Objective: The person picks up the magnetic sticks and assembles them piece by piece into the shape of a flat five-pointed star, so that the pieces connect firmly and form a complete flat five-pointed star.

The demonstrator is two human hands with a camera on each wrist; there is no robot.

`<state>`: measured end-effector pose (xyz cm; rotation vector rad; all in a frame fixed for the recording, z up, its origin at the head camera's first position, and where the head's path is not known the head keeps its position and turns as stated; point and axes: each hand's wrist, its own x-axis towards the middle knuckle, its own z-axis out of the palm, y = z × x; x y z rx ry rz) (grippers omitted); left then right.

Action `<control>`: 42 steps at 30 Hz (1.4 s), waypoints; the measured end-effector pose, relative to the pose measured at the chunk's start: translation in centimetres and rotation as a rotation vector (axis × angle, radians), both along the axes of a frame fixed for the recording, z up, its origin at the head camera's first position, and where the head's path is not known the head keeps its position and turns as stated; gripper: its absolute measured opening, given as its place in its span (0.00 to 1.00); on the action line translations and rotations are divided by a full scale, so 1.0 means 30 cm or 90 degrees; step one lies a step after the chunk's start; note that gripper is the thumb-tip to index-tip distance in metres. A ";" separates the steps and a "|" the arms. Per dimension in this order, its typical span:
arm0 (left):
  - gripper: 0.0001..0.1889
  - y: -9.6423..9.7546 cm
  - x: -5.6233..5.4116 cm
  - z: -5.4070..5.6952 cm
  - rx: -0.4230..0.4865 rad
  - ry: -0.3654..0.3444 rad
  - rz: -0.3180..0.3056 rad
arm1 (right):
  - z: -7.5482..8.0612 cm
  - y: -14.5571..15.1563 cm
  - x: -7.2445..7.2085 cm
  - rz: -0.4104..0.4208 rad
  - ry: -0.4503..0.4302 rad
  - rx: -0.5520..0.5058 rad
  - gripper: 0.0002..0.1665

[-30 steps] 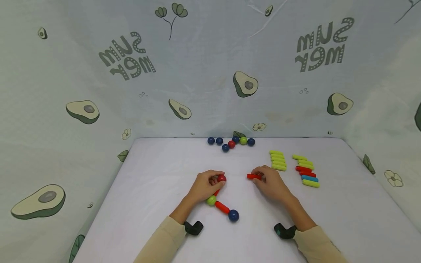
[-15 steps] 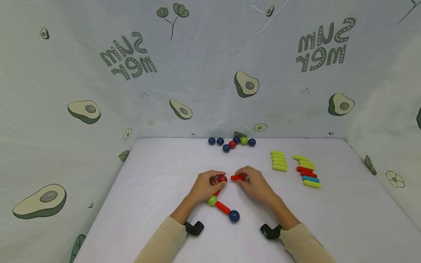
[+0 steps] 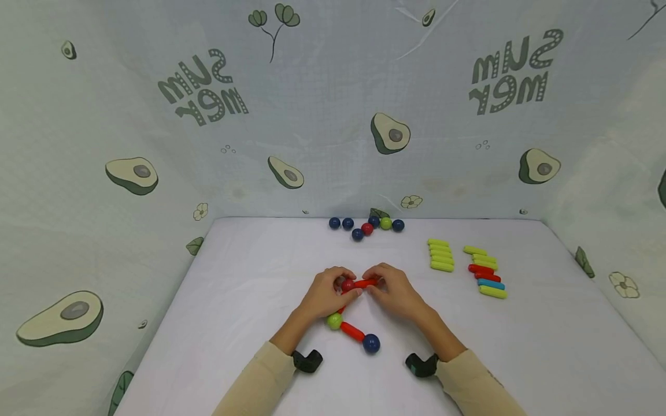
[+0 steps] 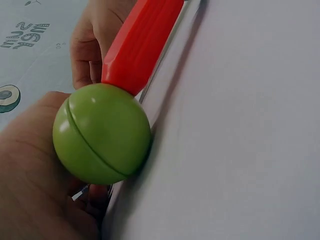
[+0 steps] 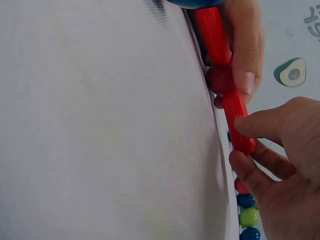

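Note:
My left hand (image 3: 324, 294) grips a red ball (image 3: 347, 285) in the middle of the white table, fingers curled round its far side. From the right, my right hand (image 3: 396, 293) pinches a red rod (image 5: 234, 110) between thumb and fingers. The rod's left end meets the red ball (image 5: 220, 79). Another red rod, partly hidden by my left thumb, runs from that ball down to a green ball (image 3: 335, 321). A further red rod (image 3: 352, 331) joins the green ball to a dark blue ball (image 3: 372, 344). In the left wrist view the green ball (image 4: 100, 135) sits close beside my left hand.
Several loose balls (image 3: 367, 229) in blue, red and green lie along the table's back edge. Yellow-green rods (image 3: 441, 254) form a stack at the right. Farther right is a column of yellow-green, red and blue rods (image 3: 486, 276). A patterned cloth (image 3: 333, 115) hangs behind the table.
My right hand has moved left with the red rod, bringing its end to the red ball. The left hand stays in place, its thumb now lower, and the red ball has shifted slightly left.

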<state>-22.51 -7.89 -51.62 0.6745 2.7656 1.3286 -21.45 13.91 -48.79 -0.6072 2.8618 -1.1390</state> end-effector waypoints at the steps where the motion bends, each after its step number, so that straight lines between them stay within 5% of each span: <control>1: 0.17 0.001 -0.002 0.000 -0.006 0.002 0.002 | -0.002 -0.001 -0.003 0.003 0.000 -0.003 0.15; 9: 0.13 0.004 -0.012 -0.014 -0.043 0.014 -0.011 | -0.004 0.035 -0.066 -0.001 -0.037 -0.047 0.15; 20: 0.15 -0.004 -0.006 -0.014 -0.066 -0.002 -0.028 | 0.050 0.174 -0.318 -0.146 -0.019 -0.010 0.22; 28: 0.15 0.001 0.000 -0.025 -0.075 0.004 -0.016 | 0.053 0.201 -0.419 -0.153 -0.048 0.045 0.32; 36: 0.15 0.000 -0.007 -0.022 -0.085 0.015 -0.016 | 0.032 0.207 -0.451 -0.145 -0.059 0.082 0.29; 42: 0.14 0.002 -0.007 -0.021 -0.081 0.013 -0.015 | 0.026 0.206 -0.391 -0.150 -0.059 0.072 0.25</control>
